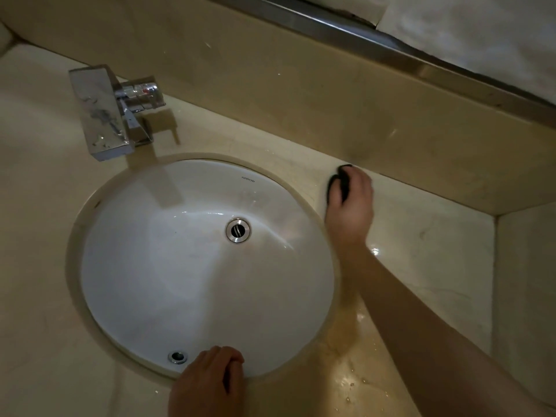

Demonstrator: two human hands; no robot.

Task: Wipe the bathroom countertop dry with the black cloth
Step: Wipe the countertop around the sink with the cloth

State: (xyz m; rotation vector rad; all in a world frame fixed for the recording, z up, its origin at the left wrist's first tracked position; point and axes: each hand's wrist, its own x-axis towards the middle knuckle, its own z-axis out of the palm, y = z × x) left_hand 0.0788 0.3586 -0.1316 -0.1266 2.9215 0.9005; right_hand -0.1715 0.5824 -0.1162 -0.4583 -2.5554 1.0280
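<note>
The beige stone countertop [421,254] surrounds a round white sink [168,266]. My right hand [352,206] reaches across to the far right of the sink and presses a bunched black cloth [340,182] onto the counter, close under the backsplash. Only part of the cloth shows past my fingers. My left hand [210,383] rests on the sink's near rim with its fingers curled and nothing in it. Water drops and wet patches [355,383] glisten on the counter at the near right.
A chrome faucet [105,115] with a square spout stands behind the sink at the left. A beige backsplash [301,94] runs along the back, with a metal ledge [346,28] above it. A side wall [526,296] closes the counter at the right.
</note>
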